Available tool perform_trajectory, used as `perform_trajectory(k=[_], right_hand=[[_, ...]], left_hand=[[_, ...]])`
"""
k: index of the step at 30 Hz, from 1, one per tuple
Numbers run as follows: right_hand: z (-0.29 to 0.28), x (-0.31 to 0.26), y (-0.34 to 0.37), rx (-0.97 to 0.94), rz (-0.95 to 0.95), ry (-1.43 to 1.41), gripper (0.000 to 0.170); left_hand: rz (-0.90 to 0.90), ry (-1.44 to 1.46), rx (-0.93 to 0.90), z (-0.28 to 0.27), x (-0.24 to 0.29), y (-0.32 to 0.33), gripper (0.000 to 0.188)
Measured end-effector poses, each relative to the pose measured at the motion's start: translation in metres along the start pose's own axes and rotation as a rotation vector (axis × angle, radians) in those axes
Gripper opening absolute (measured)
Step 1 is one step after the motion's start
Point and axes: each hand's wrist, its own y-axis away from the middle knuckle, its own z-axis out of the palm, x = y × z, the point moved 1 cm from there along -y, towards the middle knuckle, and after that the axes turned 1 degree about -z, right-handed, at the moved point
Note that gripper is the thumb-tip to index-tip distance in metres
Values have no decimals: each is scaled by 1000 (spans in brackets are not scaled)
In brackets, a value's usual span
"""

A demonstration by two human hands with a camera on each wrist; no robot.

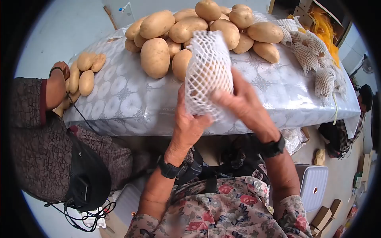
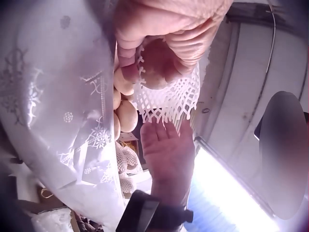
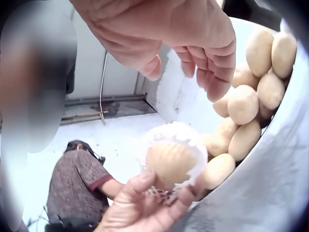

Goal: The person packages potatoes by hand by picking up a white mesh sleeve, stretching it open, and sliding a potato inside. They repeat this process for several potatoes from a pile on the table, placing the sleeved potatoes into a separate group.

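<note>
In the head view a potato in a white foam net sleeve (image 1: 208, 75) stands above the near edge of the table. My left hand (image 1: 189, 125) grips its lower end, thumb and fingers around it. The potato's bare end (image 2: 157, 63) shows between the left fingers in the left wrist view, with the net's loose edge hanging past it. My right hand (image 1: 246, 101) is blurred at the sleeve's right side. In the right wrist view, that right hand (image 3: 193, 38) is apart from the potato (image 3: 169, 164), its fingers loosely bent and holding nothing.
A heap of bare potatoes (image 1: 154, 57) lies behind my hands on the patterned tablecloth (image 1: 131, 101). Netted potatoes (image 1: 305, 57) are piled at the right. Another person's arm (image 1: 55, 89) reaches beside a smaller potato group (image 1: 86, 83) at the left.
</note>
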Motion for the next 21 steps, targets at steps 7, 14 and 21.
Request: perform_trajectory(k=[7,14,21], right_hand=[[22,29,11,60,56,-317,76],[10,21,19,205,93,-345,71],[23,10,21,-44,-250,324,79]], left_hand=[[248,-539,50,-3,10,3,67],[-58,-109,115,-21,54,6,61],[-140,-56,159,11,28,19,74]])
